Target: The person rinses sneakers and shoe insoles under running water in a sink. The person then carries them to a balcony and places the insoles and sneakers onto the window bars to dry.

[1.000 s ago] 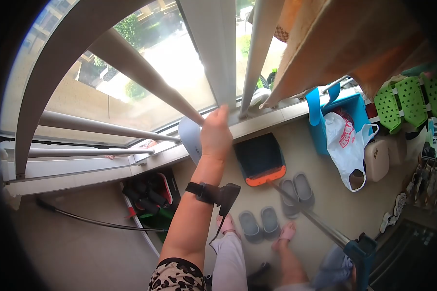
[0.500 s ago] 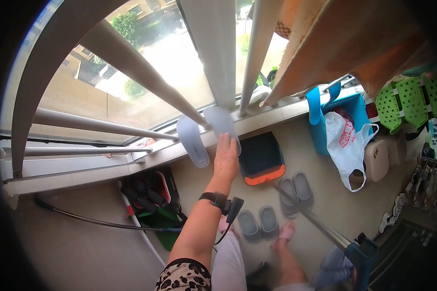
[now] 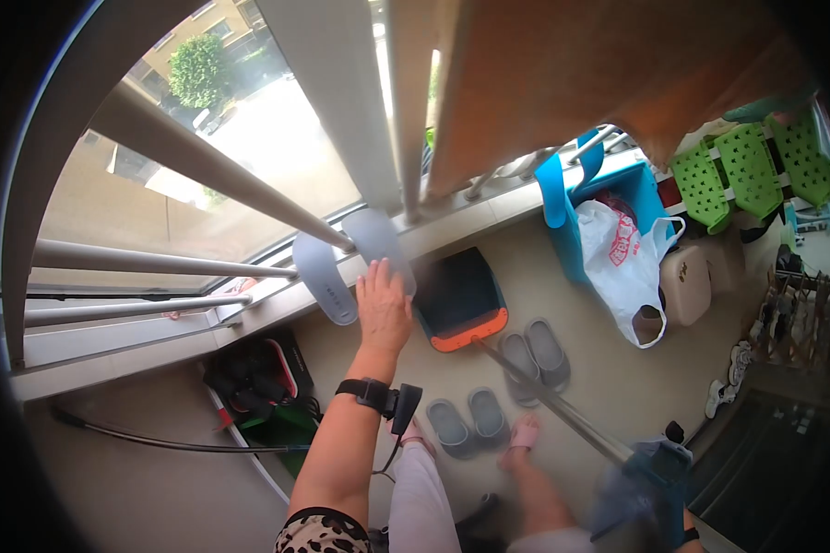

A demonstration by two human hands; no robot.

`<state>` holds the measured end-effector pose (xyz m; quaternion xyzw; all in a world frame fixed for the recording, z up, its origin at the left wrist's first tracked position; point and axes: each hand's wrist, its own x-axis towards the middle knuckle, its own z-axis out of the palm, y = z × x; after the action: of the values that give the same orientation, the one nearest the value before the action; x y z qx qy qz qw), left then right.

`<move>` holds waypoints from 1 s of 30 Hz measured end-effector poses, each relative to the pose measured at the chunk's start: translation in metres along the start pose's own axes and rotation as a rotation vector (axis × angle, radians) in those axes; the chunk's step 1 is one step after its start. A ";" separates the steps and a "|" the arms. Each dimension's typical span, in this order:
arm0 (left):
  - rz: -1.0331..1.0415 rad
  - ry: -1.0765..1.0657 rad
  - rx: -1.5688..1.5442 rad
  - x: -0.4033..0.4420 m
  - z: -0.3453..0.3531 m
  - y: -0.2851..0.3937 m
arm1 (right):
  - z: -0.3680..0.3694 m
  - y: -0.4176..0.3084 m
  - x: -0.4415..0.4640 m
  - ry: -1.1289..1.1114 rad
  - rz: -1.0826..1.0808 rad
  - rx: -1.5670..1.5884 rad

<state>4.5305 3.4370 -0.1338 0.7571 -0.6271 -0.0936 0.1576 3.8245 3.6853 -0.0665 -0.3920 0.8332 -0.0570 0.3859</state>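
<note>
My left hand (image 3: 385,309), fingers stretched out, rests against the lower part of a pale grey slipper (image 3: 378,241) propped on the window ledge. Its mate (image 3: 323,276) leans just to the left. Below and right of the hand, a black dustpan (image 3: 461,297) with an orange lip lies on the floor, its long pole (image 3: 563,405) rising toward me. A blurred blue piece (image 3: 650,475) is at the pole's upper end. Of my right hand only the wrist (image 3: 691,522) with a black band shows beside that piece; its fingers are hidden.
Two pairs of grey slippers (image 3: 468,424) (image 3: 535,359) lie near my feet. A blue bin (image 3: 572,241) with a white plastic bag (image 3: 615,267) stands at right. Metal bars (image 3: 221,184) cross the window. A black-and-green container (image 3: 258,387) sits at left; an orange cloth (image 3: 563,92) hangs above.
The view has shifted, so most things appear farther left. My left hand stays at the slipper, with its fingers spread a little more. My right wrist has come into view at the lower right.
</note>
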 end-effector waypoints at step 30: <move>-0.223 0.113 -0.678 -0.136 -0.146 0.287 | -0.127 0.022 -0.081 0.373 0.145 0.648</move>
<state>4.2891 3.5403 0.0966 0.7296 -0.4641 -0.2709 0.4231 3.7561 3.7307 0.0614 -0.1727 0.8533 -0.3606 0.3348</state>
